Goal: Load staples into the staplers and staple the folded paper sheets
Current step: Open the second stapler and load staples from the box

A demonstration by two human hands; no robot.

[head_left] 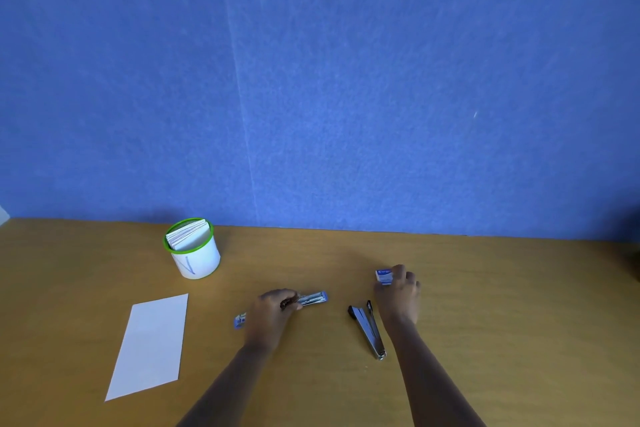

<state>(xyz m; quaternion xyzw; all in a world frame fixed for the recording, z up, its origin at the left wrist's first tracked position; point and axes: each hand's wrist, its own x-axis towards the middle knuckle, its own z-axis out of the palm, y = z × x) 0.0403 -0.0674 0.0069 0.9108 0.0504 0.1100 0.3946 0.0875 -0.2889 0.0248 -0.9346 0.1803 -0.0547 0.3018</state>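
forearms (433,385): both enter at bottom edge.
paper sheet (149,347): flat, near left, apart from hands.
left hand (273,314): fingers curled round blue stapler (313,298) on table.
right hand (398,291): fingers curled on staple box (383,277), beyond open black stapler (369,326).
folded sheets (188,236): in green-rimmed cup (199,262), far left.
risk: box tips, staples spill; one-handed stapler may slide.

It looks like an office desk space. A pale wooden bench (485,288) butts up against a blue fabric-covered partition (346,80), the sort that divides work cubicles. Everything lying on the bench is stationery: a blue stapler (313,298), a black stapler (369,329) swung open, a small box of staples (383,276), a white sheet of paper (149,343), and a green-rimmed white cup (199,260) stuffed with folded paper sheets (188,236).
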